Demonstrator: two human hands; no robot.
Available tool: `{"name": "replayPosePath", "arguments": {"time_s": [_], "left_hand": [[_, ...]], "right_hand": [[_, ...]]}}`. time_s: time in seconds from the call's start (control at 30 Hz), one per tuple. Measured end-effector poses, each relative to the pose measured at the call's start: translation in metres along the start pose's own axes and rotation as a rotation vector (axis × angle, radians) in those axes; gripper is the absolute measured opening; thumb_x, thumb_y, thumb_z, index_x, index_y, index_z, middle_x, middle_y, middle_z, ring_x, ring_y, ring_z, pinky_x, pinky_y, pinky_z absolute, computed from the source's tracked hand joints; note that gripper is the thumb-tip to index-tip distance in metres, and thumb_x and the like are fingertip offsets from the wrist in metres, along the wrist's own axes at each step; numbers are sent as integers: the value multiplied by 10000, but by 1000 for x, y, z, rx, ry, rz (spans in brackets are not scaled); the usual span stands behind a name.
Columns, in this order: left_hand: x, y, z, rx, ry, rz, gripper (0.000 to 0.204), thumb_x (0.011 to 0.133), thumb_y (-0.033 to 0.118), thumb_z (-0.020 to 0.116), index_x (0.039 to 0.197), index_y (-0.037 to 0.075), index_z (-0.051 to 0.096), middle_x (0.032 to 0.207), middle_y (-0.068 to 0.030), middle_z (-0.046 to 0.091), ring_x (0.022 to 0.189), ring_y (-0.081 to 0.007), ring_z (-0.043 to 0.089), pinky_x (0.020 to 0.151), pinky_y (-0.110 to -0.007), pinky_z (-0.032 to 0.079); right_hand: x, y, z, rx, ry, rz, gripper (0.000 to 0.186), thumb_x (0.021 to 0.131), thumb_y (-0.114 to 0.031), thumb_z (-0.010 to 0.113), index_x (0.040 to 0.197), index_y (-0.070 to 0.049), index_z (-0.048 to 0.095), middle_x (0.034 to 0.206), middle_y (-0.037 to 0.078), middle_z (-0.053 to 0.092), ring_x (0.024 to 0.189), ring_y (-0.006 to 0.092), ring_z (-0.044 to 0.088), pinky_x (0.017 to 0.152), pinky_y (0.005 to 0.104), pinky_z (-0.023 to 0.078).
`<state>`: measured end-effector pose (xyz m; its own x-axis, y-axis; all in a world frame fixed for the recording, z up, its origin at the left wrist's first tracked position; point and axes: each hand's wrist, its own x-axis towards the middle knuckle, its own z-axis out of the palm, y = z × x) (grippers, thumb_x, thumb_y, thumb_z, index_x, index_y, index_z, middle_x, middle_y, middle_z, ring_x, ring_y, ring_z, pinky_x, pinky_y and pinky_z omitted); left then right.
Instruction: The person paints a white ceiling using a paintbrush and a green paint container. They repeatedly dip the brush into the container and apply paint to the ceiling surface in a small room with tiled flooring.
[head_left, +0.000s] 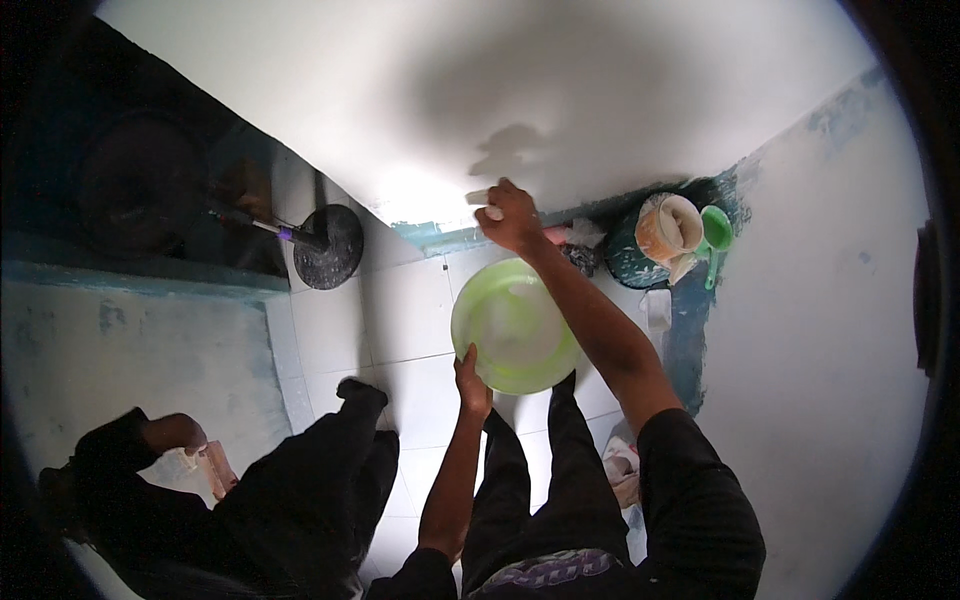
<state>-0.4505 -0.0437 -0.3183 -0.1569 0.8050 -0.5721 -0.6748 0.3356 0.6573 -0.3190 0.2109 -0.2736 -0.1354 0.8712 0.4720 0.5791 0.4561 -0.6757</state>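
Head view | left hand (472,385) grips green basin (515,325) rim, contents unclear | right hand (508,215) pinches white tool (480,197)

No labels, signs or screens showed anywhere in view. Two things might have been packaging, neither certain: a small white rectangular packet (657,308) lay on the floor at about 3 o'clock from the green bowl, just below the round containers in the corner; a crumpled white-and-pink bag or wrapper (622,470) lay on the tiles at about 5 o'clock from the bowl, partly hidden by the person's right sleeve. Too blurred to tell more.
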Motion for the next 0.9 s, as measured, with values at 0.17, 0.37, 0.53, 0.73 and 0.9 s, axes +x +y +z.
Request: {"name": "replayPosePath", "arguments": {"time_s": [0.17, 0.37, 0.53, 0.73, 0.9], "left_hand": [[0, -16, 1, 7, 14, -13, 505, 930, 274, 542, 1349, 44, 377, 1251, -104, 526, 1155, -270, 518, 980, -436, 428], [6, -37, 34, 8, 82, -22, 503, 934, 279, 529, 1351, 45, 374, 1263, -109, 514, 1160, -268, 511, 987, -432, 421], [15, -53, 61, -29, 96, -34, 498, 928, 258, 548, 1340, 35, 379, 1252, -115, 514, 1138, -265, 520, 972, -421, 432], [17, -82, 68, 5, 141, -40, 496, 930, 245, 552, 1337, 24, 374, 1242, -128, 515, 1116, -269, 529, 953, -412, 446], [18, -99, 84, -8, 148, -48, 509, 933, 260, 536, 1355, 34, 363, 1266, -129, 512, 1155, -272, 517, 976, -419, 433]], "right_hand": [[66, -21, -102, 100, 574, -294, 111, 650, -5, 636, 719, -44, 559, 753, 112, 590, 646, 251, 600, 589, 325, 523], [92, -46, -172, 65, 883, -655, 144, 612, 22, 642, 720, -41, 570, 736, 78, 617, 624, 207, 599, 527, 275, 502], [16, 55, -100, 1, 233, -396, 235, 633, -77, 683, 817, -30, 544, 810, 176, 583, 724, 361, 613, 628, 426, 531], [13, 98, -95, 20, 283, -205, 180, 649, -58, 675, 776, -47, 547, 797, 143, 584, 700, 324, 614, 631, 383, 522], [65, 20, -204, 122, 680, -442, 119, 650, -10, 652, 697, -29, 544, 714, 114, 588, 614, 237, 602, 540, 317, 497]]}}
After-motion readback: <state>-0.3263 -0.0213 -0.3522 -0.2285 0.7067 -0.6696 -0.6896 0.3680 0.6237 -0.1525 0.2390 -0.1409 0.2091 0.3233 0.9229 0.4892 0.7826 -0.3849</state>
